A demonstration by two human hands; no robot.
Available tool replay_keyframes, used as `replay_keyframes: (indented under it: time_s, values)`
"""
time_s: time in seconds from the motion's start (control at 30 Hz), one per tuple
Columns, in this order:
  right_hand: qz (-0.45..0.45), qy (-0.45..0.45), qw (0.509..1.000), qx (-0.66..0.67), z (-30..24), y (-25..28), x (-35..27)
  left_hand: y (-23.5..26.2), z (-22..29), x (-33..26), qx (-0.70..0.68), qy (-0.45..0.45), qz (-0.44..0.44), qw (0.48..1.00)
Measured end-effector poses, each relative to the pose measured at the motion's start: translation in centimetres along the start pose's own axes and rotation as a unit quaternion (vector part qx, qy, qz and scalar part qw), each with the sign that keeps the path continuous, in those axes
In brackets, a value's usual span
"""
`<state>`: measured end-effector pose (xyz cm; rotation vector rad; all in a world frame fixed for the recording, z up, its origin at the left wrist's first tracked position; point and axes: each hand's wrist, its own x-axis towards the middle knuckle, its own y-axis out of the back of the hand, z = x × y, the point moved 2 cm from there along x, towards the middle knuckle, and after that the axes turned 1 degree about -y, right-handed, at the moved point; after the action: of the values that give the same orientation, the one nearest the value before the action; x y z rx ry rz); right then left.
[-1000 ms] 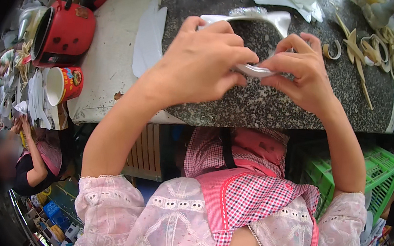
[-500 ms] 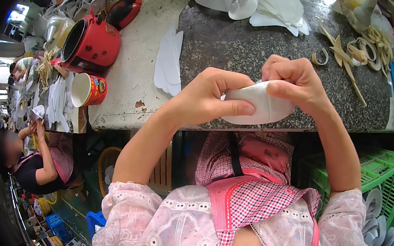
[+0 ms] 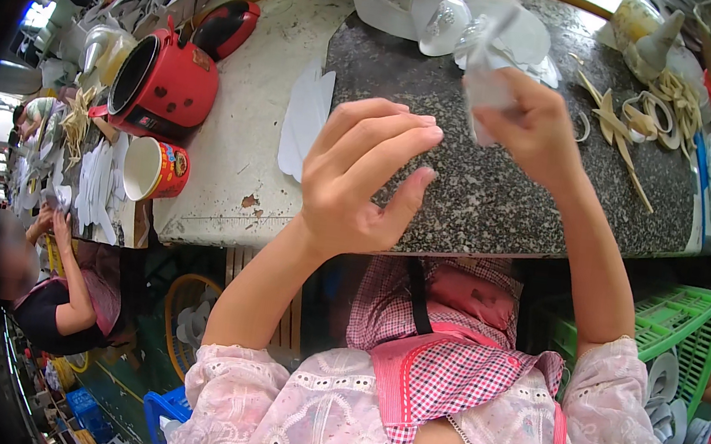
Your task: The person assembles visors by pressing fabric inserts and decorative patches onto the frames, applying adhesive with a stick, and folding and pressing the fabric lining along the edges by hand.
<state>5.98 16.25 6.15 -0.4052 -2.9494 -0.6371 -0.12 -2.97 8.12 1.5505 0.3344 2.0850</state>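
Observation:
My right hand (image 3: 532,124) is raised over the dark speckled slab, closed around a white piece of sheet material (image 3: 489,88). Motion smears this piece, so its exact shape cannot be made out. To its left, my left hand (image 3: 366,174) hovers near the slab's front edge, fingers spread and nothing in them. Behind the held piece lies a stack of flat white cut pieces (image 3: 520,38). Beside that stack, curved white bands (image 3: 382,3) are heaped up. Long white cut pieces (image 3: 304,122) lie fanned out left of my left hand.
A red pot (image 3: 168,84) and a red paper cup (image 3: 168,172) stand on the left of the worktable (image 3: 225,166). Beige strips (image 3: 615,130) lie at the right. A green crate (image 3: 681,320) stands below, right. Another person (image 3: 68,284) works at the far left.
My left hand has let go of the white piece and opened. My right hand has carried the piece away, toward the stack at the back of the slab.

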Motion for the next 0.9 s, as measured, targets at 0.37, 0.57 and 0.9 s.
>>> replay_keyframes:
  time_s: [0.37, 0.57, 0.9]
  values:
    - [-0.103, 0.201, 0.924, -0.309, 4.4, -3.7, -2.9, -4.5, -5.0, -6.1, -0.001, 0.070, -0.301, 0.951]
    - [-0.101, 0.225, 0.921, -0.300, 6.4, -3.2, -2.5, -6.0, -2.8, -5.6, 0.136, -0.008, -0.371, 0.918]
    - [-0.108, 0.308, 0.898, -0.295, 7.0, -2.8, -1.7, -5.3, -4.5, -6.5, 0.019, 0.142, -0.245, 0.959]
